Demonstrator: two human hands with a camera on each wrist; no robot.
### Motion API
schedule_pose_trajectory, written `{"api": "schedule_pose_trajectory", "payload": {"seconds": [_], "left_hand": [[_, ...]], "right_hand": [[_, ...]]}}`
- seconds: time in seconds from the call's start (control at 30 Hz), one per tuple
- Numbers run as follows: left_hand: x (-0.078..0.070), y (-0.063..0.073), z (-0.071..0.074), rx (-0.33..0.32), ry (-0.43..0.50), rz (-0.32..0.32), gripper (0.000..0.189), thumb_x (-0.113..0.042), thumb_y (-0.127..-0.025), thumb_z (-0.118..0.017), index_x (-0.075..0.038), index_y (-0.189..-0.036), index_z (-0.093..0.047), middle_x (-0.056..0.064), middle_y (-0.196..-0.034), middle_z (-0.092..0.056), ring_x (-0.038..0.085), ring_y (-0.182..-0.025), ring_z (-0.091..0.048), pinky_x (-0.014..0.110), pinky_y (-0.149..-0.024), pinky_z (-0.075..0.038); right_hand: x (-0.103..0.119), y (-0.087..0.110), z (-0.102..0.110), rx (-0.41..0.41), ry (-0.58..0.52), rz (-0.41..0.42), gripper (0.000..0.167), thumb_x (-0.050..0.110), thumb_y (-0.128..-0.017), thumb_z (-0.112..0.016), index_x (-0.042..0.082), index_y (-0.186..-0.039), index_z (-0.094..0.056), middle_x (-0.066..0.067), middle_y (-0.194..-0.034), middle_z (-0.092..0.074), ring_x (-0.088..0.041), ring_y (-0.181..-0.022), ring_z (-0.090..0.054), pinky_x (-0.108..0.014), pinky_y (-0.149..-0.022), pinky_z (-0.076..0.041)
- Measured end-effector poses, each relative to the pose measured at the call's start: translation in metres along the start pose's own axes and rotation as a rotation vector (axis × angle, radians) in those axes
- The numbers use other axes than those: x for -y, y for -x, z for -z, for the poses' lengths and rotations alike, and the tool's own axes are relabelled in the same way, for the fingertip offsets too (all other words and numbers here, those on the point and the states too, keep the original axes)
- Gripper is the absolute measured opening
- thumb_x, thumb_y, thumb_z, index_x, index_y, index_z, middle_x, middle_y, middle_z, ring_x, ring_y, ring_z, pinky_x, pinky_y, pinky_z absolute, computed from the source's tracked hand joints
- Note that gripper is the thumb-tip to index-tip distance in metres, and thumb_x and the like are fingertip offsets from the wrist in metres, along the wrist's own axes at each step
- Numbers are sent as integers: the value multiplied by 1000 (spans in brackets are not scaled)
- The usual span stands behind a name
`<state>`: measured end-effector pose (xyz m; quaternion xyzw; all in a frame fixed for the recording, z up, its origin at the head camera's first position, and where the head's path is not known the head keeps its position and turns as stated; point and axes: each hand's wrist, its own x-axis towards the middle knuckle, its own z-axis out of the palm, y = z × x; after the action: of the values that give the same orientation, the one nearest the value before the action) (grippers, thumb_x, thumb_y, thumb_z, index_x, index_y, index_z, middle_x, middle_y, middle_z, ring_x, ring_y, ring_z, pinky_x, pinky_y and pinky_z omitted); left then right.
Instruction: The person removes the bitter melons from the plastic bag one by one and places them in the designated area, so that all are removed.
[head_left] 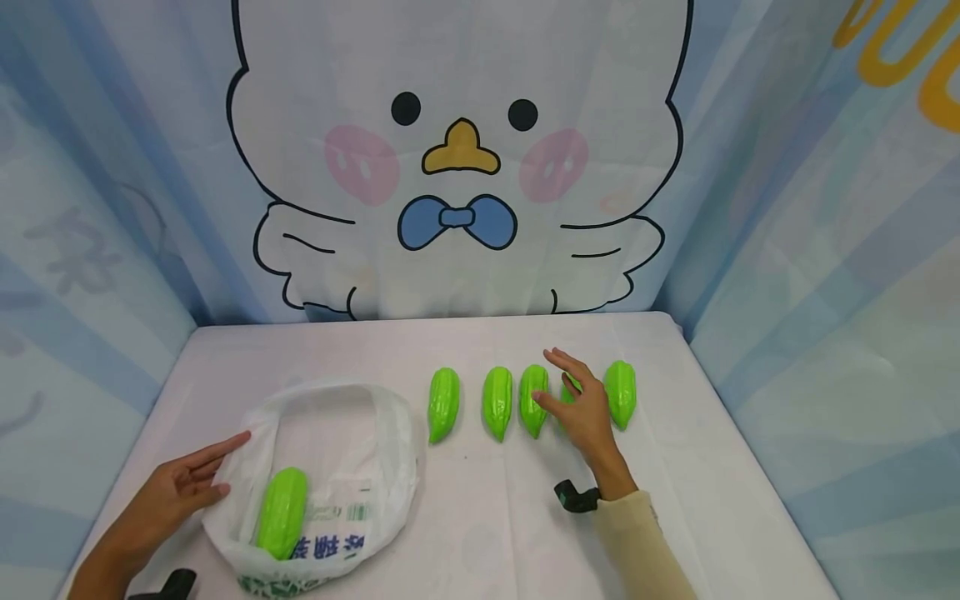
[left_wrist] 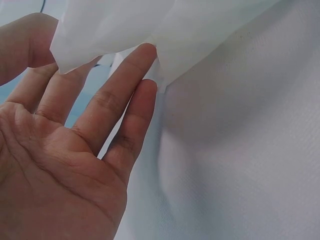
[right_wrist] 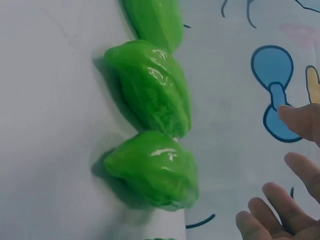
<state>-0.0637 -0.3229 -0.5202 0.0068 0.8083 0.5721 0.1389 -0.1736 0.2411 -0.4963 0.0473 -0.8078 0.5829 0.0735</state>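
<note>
My left hand (head_left: 176,485) is at the left side of a white plastic bag (head_left: 397,450), its fingers extended and touching the thin film. In the left wrist view, the fingertips (left_wrist: 146,52) meet the edge of the bag. One bright green, ridged, pod-shaped vegetable (head_left: 282,512) lies inside the opened bag. Over a row of similar green vegetables (head_left: 497,403) hovers my right hand (head_left: 588,412), thumb and fingers spread with nothing between them. It partly hides one green vegetable (head_left: 571,390). Shiny ridges show on a green vegetable (right_wrist: 155,170) in the right wrist view.
The white-covered table (head_left: 480,517) carries the bag at left and the row right of centre. Another green vegetable (head_left: 620,394) ends the row on the right. A curtain with a cartoon face (head_left: 461,267) hangs behind, with side curtains (head_left: 847,333) flanking the table.
</note>
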Motion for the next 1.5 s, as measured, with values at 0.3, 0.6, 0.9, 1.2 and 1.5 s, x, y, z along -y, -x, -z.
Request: {"api": "schedule_pose_trajectory", "payload": {"seconds": [0.3, 0.6, 0.9, 1.2, 1.5], "left_hand": [[-1, 0, -1, 0, 0, 2, 65, -15, -108, -64, -4, -165, -36, -46, -135, -45, -21, -115, -56, 15, -87, -58], [2, 0, -1, -4, 2, 2, 65, -14, -107, -65, -4, -165, -36, -45, -135, -45, -21, -115, -56, 16, -87, -59], [1, 0, -1, 3, 10, -4, 66, -15, -107, -65, -6, -166, -36, -45, -136, -44, -21, -116, -56, 16, -87, -59], [4, 0, -2, -16, -7, 4, 65, -15, -107, -65, -3, -164, -37, -45, -136, -45, -21, -115, -55, 15, -87, -58], [3, 1, -2, -22, -19, 20, 65, -17, -107, -66, -3, -164, -37, -45, -135, -44, -23, -115, -54, 14, -87, -57]], "right_hand": [[10, 5, -25, 32, -25, 11, 66, 1, -87, -86, 13, -148, -64, -12, -163, -48, -28, -157, -39, -49, -129, -33], [16, 10, -49, 66, -52, 23, 66, 3, -86, -87, 14, -148, -65, -10, -161, -51, -27, -156, -41, -50, -127, -35], [18, 13, -70, 99, -102, 14, 66, 3, -86, -88, 16, -147, -66, -11, -163, -49, -26, -157, -40, -47, -128, -35], [24, 18, -88, 123, -127, 16, 66, -1, -86, -87, 15, -146, -66, -9, -161, -52, -25, -155, -42, -48, -128, -36], [28, 21, -101, 146, -141, 20, 66, 1, -86, -87, 19, -146, -66, -3, -161, -52, -23, -155, -43, -47, -127, -36]]}}
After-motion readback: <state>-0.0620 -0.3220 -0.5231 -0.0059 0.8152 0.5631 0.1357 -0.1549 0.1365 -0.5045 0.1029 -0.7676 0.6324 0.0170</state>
